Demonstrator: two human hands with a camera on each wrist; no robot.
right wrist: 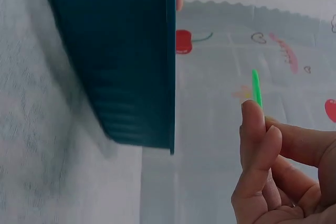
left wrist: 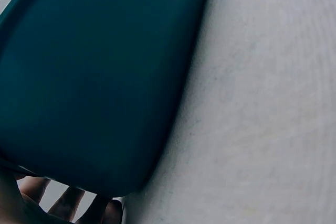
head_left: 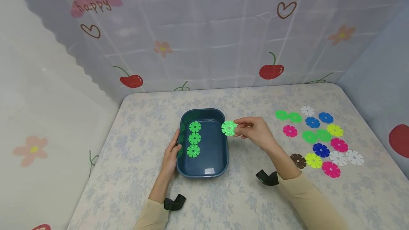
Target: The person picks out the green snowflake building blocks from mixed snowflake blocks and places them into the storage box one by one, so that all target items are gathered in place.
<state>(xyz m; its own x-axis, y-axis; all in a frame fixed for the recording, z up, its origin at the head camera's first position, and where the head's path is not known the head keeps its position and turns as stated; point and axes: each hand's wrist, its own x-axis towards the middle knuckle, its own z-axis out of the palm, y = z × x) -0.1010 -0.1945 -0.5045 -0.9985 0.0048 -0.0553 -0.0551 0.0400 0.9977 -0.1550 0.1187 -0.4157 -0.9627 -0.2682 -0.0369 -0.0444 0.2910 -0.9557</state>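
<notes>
A dark blue rectangular tray (head_left: 209,168) lies on the table, with three green notched snowflake discs (head_left: 194,138) in a column along its left side. At the tray's left edge, my left hand (head_left: 170,155) holds the rim; its fingers run along the outer wall in the left wrist view. My right hand (head_left: 254,130) pinches another green snowflake disc (head_left: 228,128) between thumb and fingers, over the tray's right rim. Seen edge-on in the right wrist view, that disc (right wrist: 256,87) sticks up from the fingertips, apart from the tray's side wall (right wrist: 121,66).
Loose discs lie spread on the right of the table: several green ones, pink (head_left: 290,131), blue (head_left: 312,122), yellow (head_left: 335,130), white (head_left: 354,157) and brown (head_left: 298,160). A printed curtain (head_left: 204,45) hangs behind the table. Each wrist carries a black camera mount (head_left: 267,178).
</notes>
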